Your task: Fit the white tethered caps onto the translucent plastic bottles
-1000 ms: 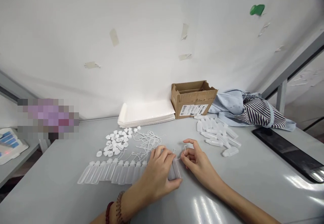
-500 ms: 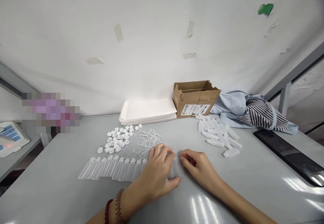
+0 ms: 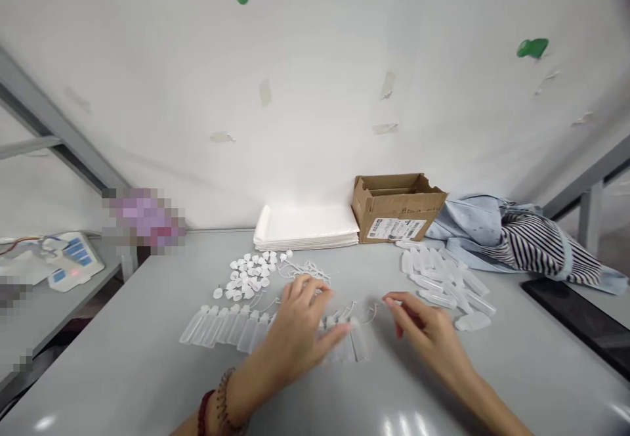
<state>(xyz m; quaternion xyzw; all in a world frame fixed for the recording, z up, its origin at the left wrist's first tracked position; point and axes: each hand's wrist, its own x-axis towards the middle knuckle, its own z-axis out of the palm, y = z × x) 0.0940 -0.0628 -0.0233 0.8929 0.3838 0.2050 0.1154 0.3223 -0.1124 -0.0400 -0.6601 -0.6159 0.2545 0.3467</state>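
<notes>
Small clear plastic bottles (image 3: 245, 328) stand side by side in a slanting row, white necks towards the wall, several trailing thin white cords. My left hand (image 3: 300, 331) lies over the right part of the row, fingers spread, covering some bottles; its thumb reaches towards the rightmost bottle (image 3: 359, 344). To the right, my right hand (image 3: 428, 331) hovers with thumb and forefinger pinched near a loose cord end (image 3: 373, 313); anything between the fingertips is too small to make out. Behind the row lie white caps (image 3: 246, 278) and a tangle of white cords (image 3: 310, 269).
Loose clear bottles (image 3: 436, 275) are heaped on the right. At the wall are a stack of white padded envelopes (image 3: 308, 229), an open cardboard box (image 3: 398, 216) and a folded blue and striped cloth (image 3: 526, 236). A black flat object (image 3: 575, 321) lies far right.
My right hand has drawn away to the right from the row's end, uncovering the last bottle and its cord. My left hand stays over the row. The camera view has shifted.
</notes>
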